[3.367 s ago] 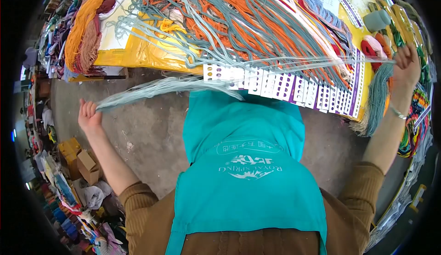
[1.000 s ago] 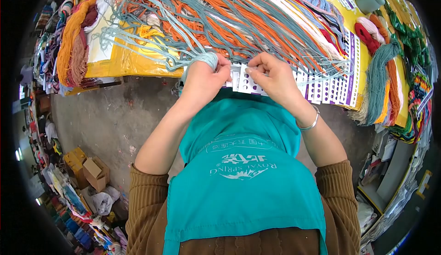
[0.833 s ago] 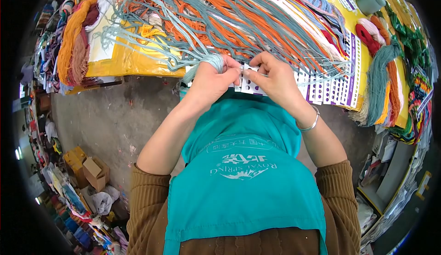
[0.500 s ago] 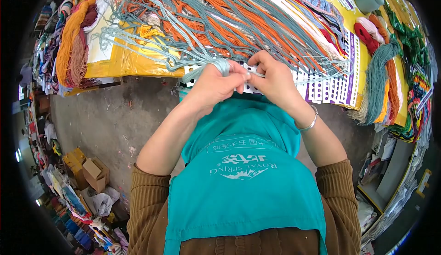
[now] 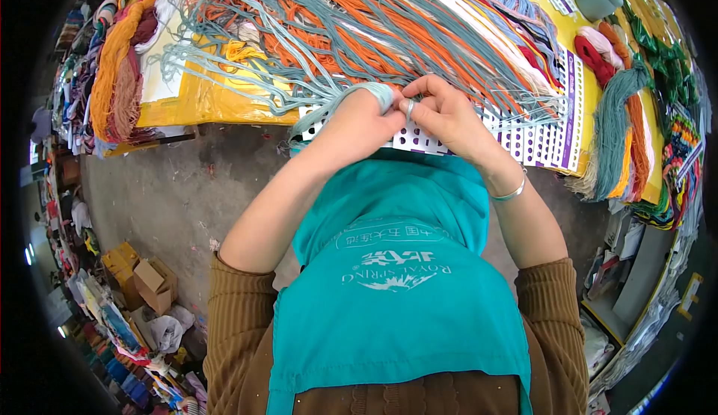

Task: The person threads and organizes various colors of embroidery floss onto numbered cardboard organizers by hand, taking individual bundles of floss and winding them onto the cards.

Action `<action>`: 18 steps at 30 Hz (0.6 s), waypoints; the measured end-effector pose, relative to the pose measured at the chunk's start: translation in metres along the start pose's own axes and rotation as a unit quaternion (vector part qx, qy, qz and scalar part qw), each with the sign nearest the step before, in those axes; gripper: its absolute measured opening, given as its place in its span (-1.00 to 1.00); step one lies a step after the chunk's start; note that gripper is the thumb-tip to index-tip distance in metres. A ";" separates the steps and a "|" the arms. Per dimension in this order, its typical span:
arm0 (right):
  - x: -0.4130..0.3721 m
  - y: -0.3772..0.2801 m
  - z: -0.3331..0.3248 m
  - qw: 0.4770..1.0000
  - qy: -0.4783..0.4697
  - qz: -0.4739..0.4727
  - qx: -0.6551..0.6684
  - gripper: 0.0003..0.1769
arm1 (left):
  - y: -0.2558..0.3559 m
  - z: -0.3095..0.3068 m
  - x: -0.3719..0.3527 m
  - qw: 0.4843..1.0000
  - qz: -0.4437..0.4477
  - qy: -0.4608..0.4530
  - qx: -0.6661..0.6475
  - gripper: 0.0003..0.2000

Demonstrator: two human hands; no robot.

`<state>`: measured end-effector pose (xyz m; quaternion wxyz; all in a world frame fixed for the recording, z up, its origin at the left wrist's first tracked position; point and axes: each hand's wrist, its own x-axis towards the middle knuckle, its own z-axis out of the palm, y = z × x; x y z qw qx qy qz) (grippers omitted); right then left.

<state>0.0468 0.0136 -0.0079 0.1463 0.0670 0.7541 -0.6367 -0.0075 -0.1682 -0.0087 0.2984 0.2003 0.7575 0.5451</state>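
Observation:
My left hand point(image 5: 363, 123) is closed on a skein of pale blue embroidery thread point(image 5: 380, 92), which loops over its fingers and trails left across the table. Close beside it, my right hand point(image 5: 447, 116) pinches a pale blue strand between thumb and forefinger, the two hands' fingertips nearly touching. Below the hands lie white cards point(image 5: 420, 141) punched with rows of holes along the table's front edge. Beyond them spreads a wide layer of orange thread point(image 5: 340, 35) and grey-teal thread point(image 5: 396, 7).
Orange-yellow skeins point(image 5: 112, 63) hang over the left edge of the yellow table point(image 5: 206, 108). At the right lie a teal skein point(image 5: 619, 127), a red skein point(image 5: 594, 60) and a grey-green cup point(image 5: 600, 1). Cardboard boxes point(image 5: 153, 284) sit on the floor at left.
My left hand has moved right and slightly up, carrying the pale blue skein closer to my right hand. The right hand has shifted a little, its fingers now pinching nearer the left fingertips.

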 end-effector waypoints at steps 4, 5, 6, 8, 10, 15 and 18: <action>0.004 0.003 -0.002 1.000 0.007 0.004 -0.028 -0.62 | 0.013 -0.045 -0.020 0.850 -0.232 -0.008 -0.472 -0.77; 0.004 0.003 -0.002 0.999 0.004 0.008 -0.046 -0.63 | 0.004 -0.069 -0.030 0.829 -0.225 -0.030 -0.511 -0.74; 0.004 0.000 -0.003 0.998 0.000 0.012 -0.065 -0.63 | 0.001 -0.094 -0.043 0.836 -0.187 -0.040 -0.515 -0.75; 0.004 -0.004 -0.005 0.996 -0.003 0.019 -0.090 -0.63 | 0.009 -0.145 -0.065 0.805 -0.162 0.094 -0.562 -0.80; 0.004 -0.006 -0.004 0.994 -0.008 0.025 -0.103 -0.63 | 0.004 -0.211 -0.069 0.825 -0.095 0.102 -0.548 -0.83; 0.002 -0.006 -0.001 0.995 0.008 0.034 -0.097 -0.63 | 0.003 -0.299 -0.019 0.848 0.047 0.195 -0.491 -0.90; 0.001 -0.004 -0.001 0.995 0.014 0.034 -0.091 -0.64 | 0.009 -0.290 0.003 0.865 0.050 0.350 -0.357 -0.84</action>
